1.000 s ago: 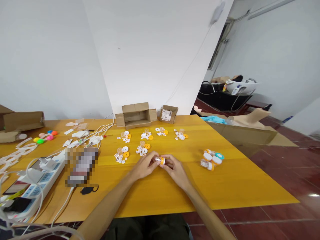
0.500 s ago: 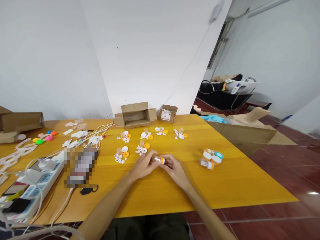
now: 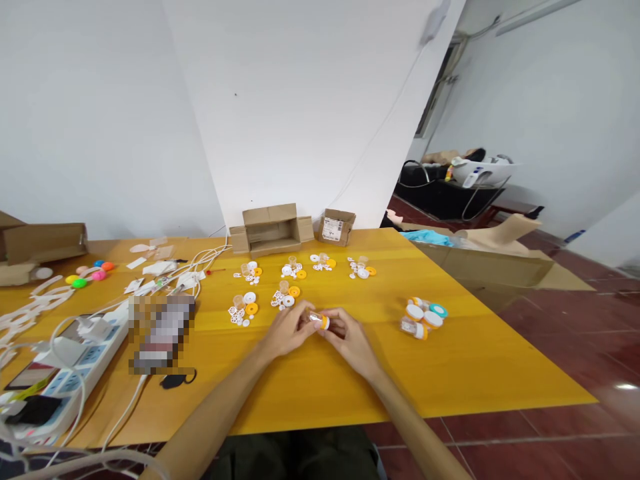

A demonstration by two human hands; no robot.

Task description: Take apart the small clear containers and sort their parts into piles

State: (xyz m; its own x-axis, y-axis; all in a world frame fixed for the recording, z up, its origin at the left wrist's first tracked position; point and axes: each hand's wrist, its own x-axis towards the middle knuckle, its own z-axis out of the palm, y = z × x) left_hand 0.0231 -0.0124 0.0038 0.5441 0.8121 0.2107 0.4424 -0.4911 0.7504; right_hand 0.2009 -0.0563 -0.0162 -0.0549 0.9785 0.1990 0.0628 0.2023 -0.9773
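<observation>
Right here, over the glossy yellow wooden table [image 3: 480, 367], the left hand [image 3: 289, 331] grips a small clear plastic jar with an orange-and-white lid [image 3: 321, 321], and the right hand's [image 3: 354, 339] fingers pinch its lidded end.

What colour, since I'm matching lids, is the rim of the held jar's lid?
The lid rim is orange, seen best in the head view.

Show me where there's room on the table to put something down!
Bare table lies between the right hand and the clustered jars, and from the jars to the right edge. It's crowded at the left, around the power strip, and farther back, where small parts lie before the boxes.
</observation>
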